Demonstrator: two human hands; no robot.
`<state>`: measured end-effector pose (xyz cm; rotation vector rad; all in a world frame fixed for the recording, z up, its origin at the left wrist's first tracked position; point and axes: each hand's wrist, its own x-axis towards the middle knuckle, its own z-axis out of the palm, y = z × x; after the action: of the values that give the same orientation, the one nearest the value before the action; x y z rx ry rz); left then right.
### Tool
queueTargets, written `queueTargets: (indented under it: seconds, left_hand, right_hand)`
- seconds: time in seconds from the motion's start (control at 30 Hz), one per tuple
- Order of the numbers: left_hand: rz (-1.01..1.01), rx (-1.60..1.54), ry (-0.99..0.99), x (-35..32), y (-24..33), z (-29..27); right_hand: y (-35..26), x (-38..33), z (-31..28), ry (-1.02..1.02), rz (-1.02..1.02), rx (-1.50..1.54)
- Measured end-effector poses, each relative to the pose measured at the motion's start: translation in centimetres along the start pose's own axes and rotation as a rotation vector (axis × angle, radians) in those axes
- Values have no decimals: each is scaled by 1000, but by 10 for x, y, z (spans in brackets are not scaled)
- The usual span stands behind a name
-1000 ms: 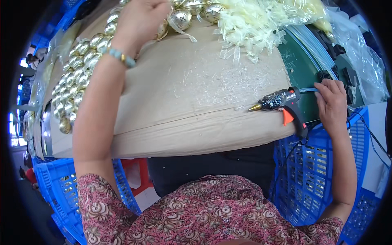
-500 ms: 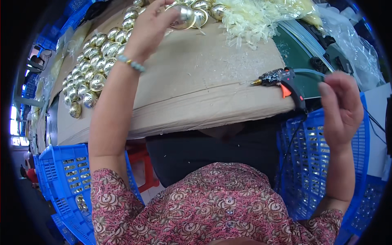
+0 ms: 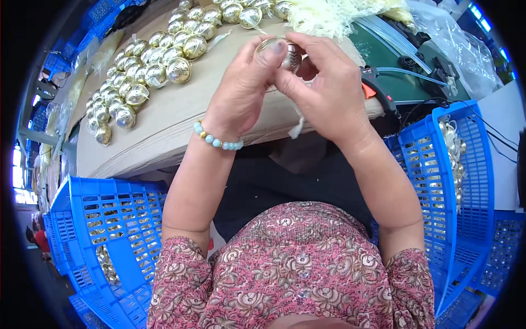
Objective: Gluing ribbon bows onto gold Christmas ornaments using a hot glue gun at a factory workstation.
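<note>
Both hands meet over the cardboard near the table's front edge, around one shiny gold ball ornament (image 3: pixel 292 59) with dark curved stripes. My left hand (image 3: pixel 241 88), with a beaded bracelet at the wrist, grips the ball's left side, thumb on top. My right hand (image 3: pixel 334 90) pinches it from the right with thumb and fingers. Part of the ball is hidden by the fingers. A pale ribbon end (image 3: pixel 296 129) hangs below the hands. Just right of my right hand lies a black glue gun (image 3: pixel 379 90) with an orange trigger, partly covered by that hand.
Rows of gold ball ornaments (image 3: pixel 156 75) cover the cardboard (image 3: pixel 175 118) at left and back. Pale ribbon strips (image 3: pixel 323 19) and clear glue sticks (image 3: pixel 392 41) lie at the back right. Blue crates (image 3: pixel 118 189) holding ornaments flank me; the right crate (image 3: pixel 471 181) stands by the cables.
My left hand has come back from the far ornaments toward me with a gold ball. My right hand has moved left from beside the glue gun and now grips the ball too.
</note>
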<state>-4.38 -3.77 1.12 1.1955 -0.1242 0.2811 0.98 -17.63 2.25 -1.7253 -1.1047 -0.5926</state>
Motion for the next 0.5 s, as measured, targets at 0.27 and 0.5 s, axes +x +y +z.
queueTargets:
  seconds: [0.27, 0.5]
  left_hand:
    - [-229, -316, 63, 19, -2, -2]
    - [-266, -284, 126, 29, -17, 3]
  right_hand:
    - [29, 2, -28, -155, 477, 519]
    - [44, 9, -10, -80, 160, 431]
